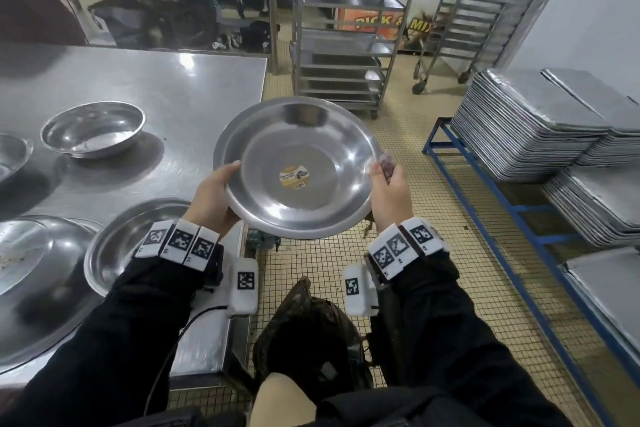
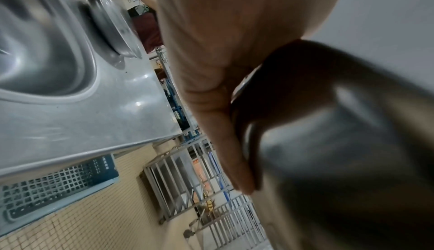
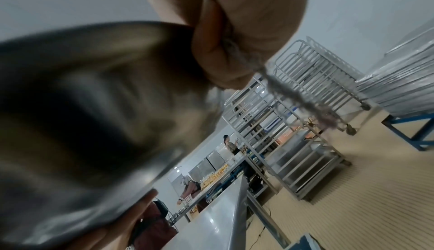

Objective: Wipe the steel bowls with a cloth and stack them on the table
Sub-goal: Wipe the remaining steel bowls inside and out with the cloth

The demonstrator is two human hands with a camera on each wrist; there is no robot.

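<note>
I hold a wide steel bowl [image 1: 311, 135], with a yellow sticker in its middle, tilted toward me over the floor just off the table's [image 1: 180, 87] right edge. My left hand [image 1: 214, 191] grips its left rim, thumb on the inside. My right hand [image 1: 389, 194] holds the right rim and pinches a small greyish-purple cloth [image 1: 386, 165] at its fingertips. In the left wrist view, the thumb [image 2: 211, 87] lies on the bowl's dark underside [image 2: 340, 142]. In the right wrist view, the cloth [image 3: 293, 94] trails from the fingers [image 3: 218, 53] beside the bowl [image 3: 94, 105].
On the table stand a deep bowl [image 1: 93, 128], a wide bowl [image 1: 138, 246] near my left wrist, and a large steel piece [image 1: 34, 270] at the front left. Tray stacks [image 1: 526, 121] sit on a blue frame at right. Rack trolleys [image 1: 346, 45] stand ahead. A black bag [image 1: 311, 333] lies below.
</note>
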